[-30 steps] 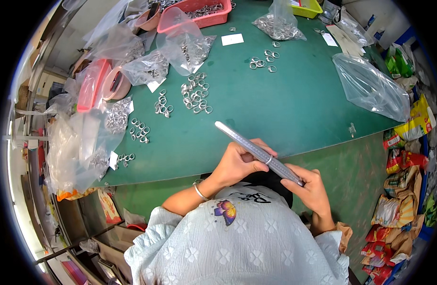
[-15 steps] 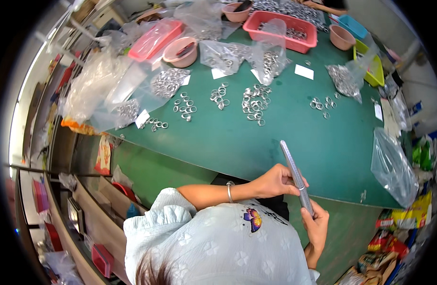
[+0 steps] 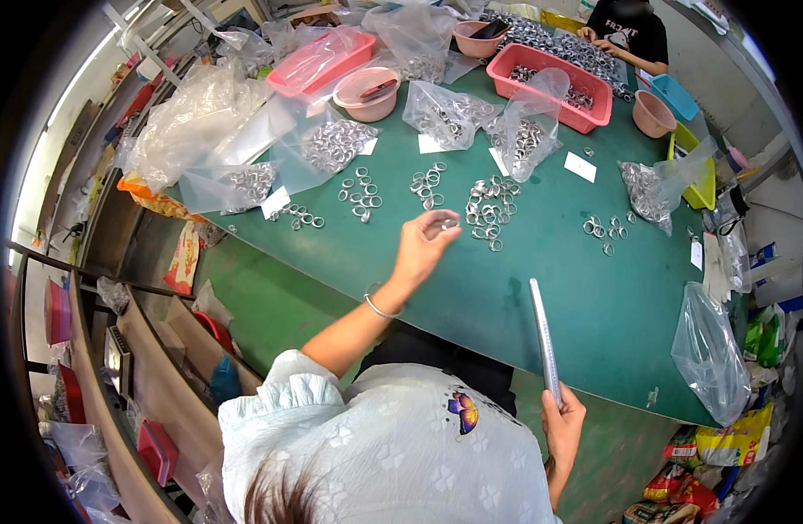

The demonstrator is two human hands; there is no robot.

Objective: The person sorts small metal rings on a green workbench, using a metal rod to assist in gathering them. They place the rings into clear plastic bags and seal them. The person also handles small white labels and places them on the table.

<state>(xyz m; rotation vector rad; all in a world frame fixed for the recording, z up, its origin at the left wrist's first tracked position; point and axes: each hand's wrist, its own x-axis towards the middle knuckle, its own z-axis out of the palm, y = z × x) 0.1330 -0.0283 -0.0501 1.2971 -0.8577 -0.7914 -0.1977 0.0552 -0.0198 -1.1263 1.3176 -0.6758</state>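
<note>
Over the green table: left hand pinches a metal ring just beside the loose ring pile; right hand, its grip closed, holds a long grey rod upright at the table's near edge.

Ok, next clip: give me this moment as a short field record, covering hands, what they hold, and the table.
Left hand: stretched out over the green table, fingertips pinched on a small metal ring
Right hand: near the body, gripping the lower end of a long metal rod
Nearest pile: loose metal rings just right of the left hand
Elsewhere on table: clear bags of rings, red tray, pink bowl
Other people: one seated at the far end
</note>
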